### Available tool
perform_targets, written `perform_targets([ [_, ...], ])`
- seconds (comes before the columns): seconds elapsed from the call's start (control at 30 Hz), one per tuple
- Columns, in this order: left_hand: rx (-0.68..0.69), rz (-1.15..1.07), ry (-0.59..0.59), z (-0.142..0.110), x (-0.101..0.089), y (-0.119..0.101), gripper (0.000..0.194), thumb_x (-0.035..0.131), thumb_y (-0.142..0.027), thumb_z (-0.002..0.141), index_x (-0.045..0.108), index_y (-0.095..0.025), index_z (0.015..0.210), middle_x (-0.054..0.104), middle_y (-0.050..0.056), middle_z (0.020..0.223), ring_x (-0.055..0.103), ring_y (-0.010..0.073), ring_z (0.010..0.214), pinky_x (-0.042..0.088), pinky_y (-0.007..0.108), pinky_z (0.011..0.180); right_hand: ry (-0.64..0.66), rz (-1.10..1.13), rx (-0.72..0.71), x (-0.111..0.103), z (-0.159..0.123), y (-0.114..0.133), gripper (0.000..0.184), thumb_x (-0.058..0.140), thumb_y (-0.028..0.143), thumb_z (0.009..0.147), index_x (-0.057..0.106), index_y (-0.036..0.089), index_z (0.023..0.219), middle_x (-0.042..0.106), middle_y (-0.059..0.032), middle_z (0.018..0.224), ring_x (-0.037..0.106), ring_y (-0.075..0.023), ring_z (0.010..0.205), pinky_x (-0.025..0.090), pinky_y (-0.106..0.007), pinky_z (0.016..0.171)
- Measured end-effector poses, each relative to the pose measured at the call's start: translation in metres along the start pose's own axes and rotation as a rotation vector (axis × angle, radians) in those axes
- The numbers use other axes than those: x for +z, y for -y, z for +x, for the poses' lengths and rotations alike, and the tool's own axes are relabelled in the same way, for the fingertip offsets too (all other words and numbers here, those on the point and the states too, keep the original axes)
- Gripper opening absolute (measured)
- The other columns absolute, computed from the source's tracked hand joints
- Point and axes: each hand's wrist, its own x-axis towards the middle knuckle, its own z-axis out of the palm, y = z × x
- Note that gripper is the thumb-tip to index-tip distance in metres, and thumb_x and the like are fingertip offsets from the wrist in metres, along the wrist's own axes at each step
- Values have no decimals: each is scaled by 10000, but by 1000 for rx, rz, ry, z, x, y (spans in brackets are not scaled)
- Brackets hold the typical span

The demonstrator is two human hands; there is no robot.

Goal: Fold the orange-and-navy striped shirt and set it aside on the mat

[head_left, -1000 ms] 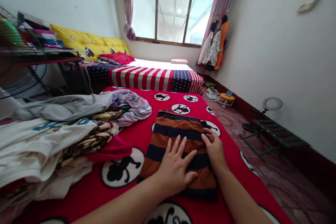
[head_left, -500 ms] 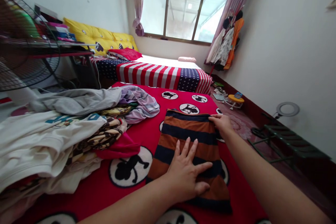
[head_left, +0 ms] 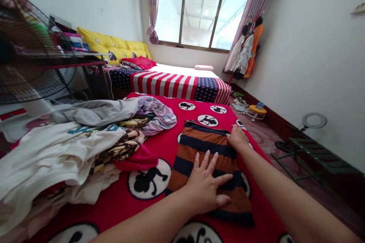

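Observation:
A brown and navy striped garment (head_left: 186,153) lies folded into a rough rectangle on the red blanket (head_left: 137,212), which is printed with black figures in white circles. Across the middle of the cloth rests my left hand (head_left: 207,184), palm down with the fingers spread. My right hand (head_left: 238,137) is at the garment's far right corner, its fingers bent and closed on the edge there. The fingertips of that hand are partly hidden. What kind of garment it is cannot be made out in its folded form.
A heap of loose clothes (head_left: 94,152) covers the left side of the blanket. A fan (head_left: 25,57) stands at far left. Beyond lies a second bed (head_left: 165,83) under the window. On the right floor are a yellow stool (head_left: 257,110) and a dark green rack (head_left: 316,155).
My right hand has curled its fingers at the far right corner, and that edge is drawn slightly inward. My left hand stays flat on the cloth. The camera view has shifted a little.

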Motion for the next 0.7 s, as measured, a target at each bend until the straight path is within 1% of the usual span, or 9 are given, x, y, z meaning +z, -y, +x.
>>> perform_targets([
  [0.1,15,19,-25,-1,1,0,650,509,-679,786,421,-423,1377,89,81,1579,40,405,1424,16,681,1068,-114,121,-235,-9,-46,17,606,527,300,838,380,123,1398,440,-198,1410,419,-304,1298,361,-454,1031],
  [0.13,17,27,-31,-1,1,1,682,514,-675,784,399,-399,1398,104,92,1577,41,400,1425,15,673,1075,-115,189,-340,-8,-65,18,606,479,335,873,333,132,1426,415,-182,1436,391,-272,1326,335,-440,1062],
  [0.2,14,35,-38,-1,3,2,782,522,-669,778,334,-313,1449,128,130,1568,46,388,1428,20,652,1092,-23,279,-477,-2,-99,12,602,392,406,918,277,161,1456,379,-153,1473,345,-238,1363,266,-467,1110],
  [0.27,8,39,-57,-1,5,3,847,516,-671,777,312,-219,1464,128,169,1560,55,368,1433,25,620,1112,135,237,-461,6,-122,-1,584,321,454,936,283,199,1460,335,-116,1507,273,-239,1401,184,-540,1126],
  [0.33,7,39,-74,0,7,4,851,511,-678,777,353,-173,1443,108,188,1557,67,355,1436,31,596,1125,224,144,-384,12,-133,-14,565,260,463,948,322,209,1449,303,-93,1524,211,-245,1423,143,-583,1120],
  [0.43,4,27,-82,1,4,5,823,535,-669,770,405,-173,1414,116,195,1551,97,349,1434,57,584,1128,226,68,-344,14,-133,-22,565,217,450,960,336,191,1448,273,-80,1536,173,-229,1434,148,-561,1127],
  [0.53,-27,-15,-46,-2,-7,9,831,569,-634,772,384,-159,1428,186,204,1535,140,336,1428,128,539,1135,214,63,-349,11,-131,-20,560,216,443,966,343,184,1447,286,-88,1529,188,-230,1430,172,-554,1122],
  [0.6,-66,-52,-14,-9,-16,16,815,557,-615,795,361,-158,1441,222,189,1528,154,320,1427,165,503,1136,203,62,-356,10,-131,-17,551,235,437,966,349,189,1444,295,-89,1525,204,-233,1426,188,-556,1116],
  [0.7,-129,-77,-26,-30,-28,31,752,516,-616,828,373,-197,1436,230,142,1532,154,297,1429,131,479,1146,185,45,-375,11,-133,-16,560,298,452,953,349,188,1444,292,-88,1527,210,-239,1424,190,-553,1115],
])
